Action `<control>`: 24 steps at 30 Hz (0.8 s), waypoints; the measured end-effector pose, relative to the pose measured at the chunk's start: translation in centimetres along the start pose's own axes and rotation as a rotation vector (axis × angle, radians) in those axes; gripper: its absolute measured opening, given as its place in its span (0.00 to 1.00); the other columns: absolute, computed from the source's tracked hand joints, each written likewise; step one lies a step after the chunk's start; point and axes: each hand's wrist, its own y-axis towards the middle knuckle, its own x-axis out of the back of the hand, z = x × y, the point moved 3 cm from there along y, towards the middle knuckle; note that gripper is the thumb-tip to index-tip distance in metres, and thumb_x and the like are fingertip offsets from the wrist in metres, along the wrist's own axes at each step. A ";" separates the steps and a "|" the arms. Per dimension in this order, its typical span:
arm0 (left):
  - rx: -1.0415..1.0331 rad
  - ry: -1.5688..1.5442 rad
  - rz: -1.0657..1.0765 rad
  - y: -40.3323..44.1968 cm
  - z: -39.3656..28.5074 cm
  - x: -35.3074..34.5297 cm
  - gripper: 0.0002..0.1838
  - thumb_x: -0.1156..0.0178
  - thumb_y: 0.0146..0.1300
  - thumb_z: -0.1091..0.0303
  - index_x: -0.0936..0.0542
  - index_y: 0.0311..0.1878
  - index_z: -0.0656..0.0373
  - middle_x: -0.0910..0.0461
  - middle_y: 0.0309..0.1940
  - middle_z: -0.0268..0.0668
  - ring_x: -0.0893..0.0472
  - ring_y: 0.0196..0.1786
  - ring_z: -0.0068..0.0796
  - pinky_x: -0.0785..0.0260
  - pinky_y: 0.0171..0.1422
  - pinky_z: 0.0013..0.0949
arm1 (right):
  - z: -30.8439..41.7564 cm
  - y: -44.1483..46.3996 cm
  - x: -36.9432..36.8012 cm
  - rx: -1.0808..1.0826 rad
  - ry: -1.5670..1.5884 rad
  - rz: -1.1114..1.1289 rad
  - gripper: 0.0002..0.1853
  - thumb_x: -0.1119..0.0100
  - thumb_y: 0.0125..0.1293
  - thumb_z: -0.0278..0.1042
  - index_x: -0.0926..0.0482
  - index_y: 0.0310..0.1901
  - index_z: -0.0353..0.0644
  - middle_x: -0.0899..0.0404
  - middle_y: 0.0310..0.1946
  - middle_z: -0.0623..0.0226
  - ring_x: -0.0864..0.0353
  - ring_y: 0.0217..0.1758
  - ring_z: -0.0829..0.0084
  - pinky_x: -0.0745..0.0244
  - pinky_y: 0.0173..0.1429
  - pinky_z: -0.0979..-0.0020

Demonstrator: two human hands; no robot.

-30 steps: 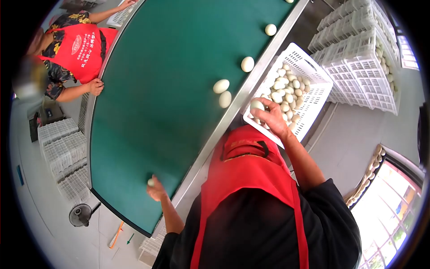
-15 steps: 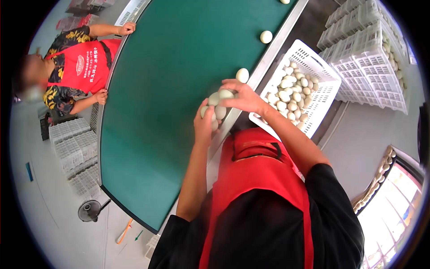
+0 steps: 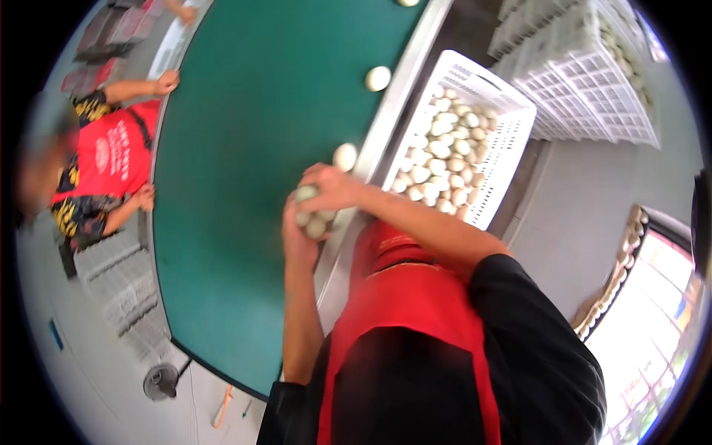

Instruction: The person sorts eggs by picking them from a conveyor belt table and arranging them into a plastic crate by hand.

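Several pale eggs [image 3: 316, 227] are cupped in my left hand [image 3: 294, 236], its fingers curled round them, above the near edge of the green conveyor belt [image 3: 230, 200]. My right hand [image 3: 331, 188] reaches across the top of the cluster, its fingers closed over the eggs and partly hiding them. A single egg [image 3: 345, 157] lies on the belt just beyond my right hand. Farther up along the same edge sits another egg [image 3: 377, 78], and one more egg [image 3: 407, 2] is cut off at the top.
A white crate [image 3: 512, 141] full of eggs stands to the right of the metal rail [image 3: 386, 111]. Stacked white crates [image 3: 578, 81] rise behind it. Across the belt a person in a red apron [image 3: 119, 152] rests both hands on the far edge. More crates [image 3: 122, 282] stand at left.
My right hand has closed in over the cluster from its far side. The whole view has shifted, so the belt, crate and person appear farther left. Another person's hand now shows at top left.
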 end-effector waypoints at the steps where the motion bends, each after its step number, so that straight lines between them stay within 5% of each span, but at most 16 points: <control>1: 0.036 -0.014 -0.003 -0.5 0.0 0.0 0.31 0.53 0.73 0.35 0.25 0.67 0.45 0.17 0.54 0.32 0.13 0.51 0.30 0.20 0.25 0.31 | 0.0 -0.2 -0.5 0.029 -0.030 -0.041 0.29 0.27 0.53 0.54 0.11 0.48 0.37 0.15 0.53 0.48 0.20 0.65 0.49 0.23 0.70 0.56; 7: -0.180 -0.086 -0.056 -3.4 -0.7 0.0 0.33 0.53 0.73 0.37 0.27 0.71 0.50 0.18 0.55 0.33 0.15 0.49 0.30 0.26 0.23 0.30 | 4.9 -1.2 0.1 0.080 -0.012 -0.062 0.30 0.26 0.50 0.52 0.12 0.49 0.36 0.19 0.58 0.42 0.19 0.64 0.47 0.20 0.66 0.57; 11: -0.418 0.083 0.209 -5.4 -3.5 -5.6 0.33 0.59 0.78 0.42 0.34 0.78 0.51 0.22 0.63 0.36 0.16 0.55 0.30 0.24 0.25 0.28 | 8.8 -5.0 6.7 0.117 -0.015 -0.176 0.30 0.23 0.51 0.49 0.13 0.53 0.39 0.24 0.66 0.42 0.19 0.65 0.46 0.21 0.68 0.57; 15: -0.324 0.126 0.308 -6.2 -1.9 -14.6 0.31 0.57 0.79 0.48 0.37 0.79 0.50 0.24 0.64 0.37 0.17 0.55 0.28 0.23 0.27 0.26 | 7.5 -12.4 15.0 0.144 0.044 -0.336 0.29 0.20 0.53 0.44 0.13 0.56 0.40 0.26 0.69 0.45 0.21 0.69 0.50 0.23 0.70 0.60; 18: -0.277 0.148 0.429 -2.5 2.7 -20.3 0.32 0.51 0.78 0.47 0.38 0.79 0.50 0.23 0.62 0.36 0.16 0.54 0.27 0.22 0.29 0.29 | 3.1 -17.5 19.2 -0.095 0.103 -0.430 0.29 0.21 0.56 0.44 0.14 0.57 0.36 0.25 0.68 0.49 0.22 0.70 0.58 0.25 0.71 0.63; 19: -0.106 0.196 0.488 -1.7 3.7 -21.9 0.34 0.48 0.77 0.45 0.39 0.80 0.45 0.24 0.64 0.36 0.17 0.55 0.29 0.19 0.33 0.35 | 1.3 -19.0 20.3 -0.174 0.115 -0.487 0.29 0.21 0.56 0.43 0.15 0.57 0.35 0.25 0.67 0.51 0.23 0.70 0.60 0.26 0.71 0.64; 24: 0.068 0.258 0.499 5.3 9.7 -28.4 0.39 0.41 0.71 0.39 0.39 0.81 0.39 0.26 0.65 0.31 0.19 0.49 0.26 0.31 0.32 0.28 | -9.5 -21.9 22.8 -0.324 0.253 -0.706 0.29 0.23 0.58 0.46 0.15 0.57 0.36 0.13 0.51 0.57 0.15 0.57 0.64 0.21 0.63 0.64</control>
